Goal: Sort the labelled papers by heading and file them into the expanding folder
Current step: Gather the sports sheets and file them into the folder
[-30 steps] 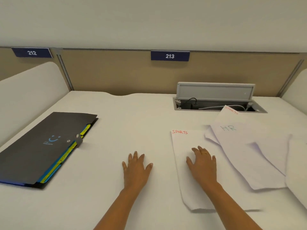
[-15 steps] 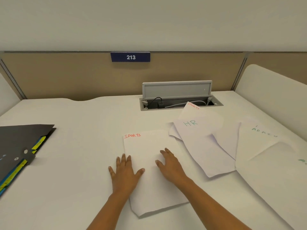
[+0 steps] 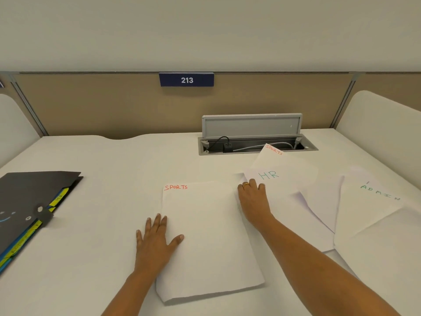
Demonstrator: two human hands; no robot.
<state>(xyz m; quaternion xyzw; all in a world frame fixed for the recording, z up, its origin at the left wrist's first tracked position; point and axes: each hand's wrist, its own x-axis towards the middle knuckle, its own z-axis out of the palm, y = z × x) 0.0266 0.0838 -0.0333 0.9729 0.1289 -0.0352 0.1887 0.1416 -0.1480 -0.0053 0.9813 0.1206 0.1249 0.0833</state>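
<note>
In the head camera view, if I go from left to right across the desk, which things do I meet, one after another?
expanding folder → left hand → near SPORTS sheet → right hand → HR sheet → ADMIN sheet

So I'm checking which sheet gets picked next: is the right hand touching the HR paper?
Touching. The head view shows the right hand lying on the HR paper, fingers over its near left corner.
</note>
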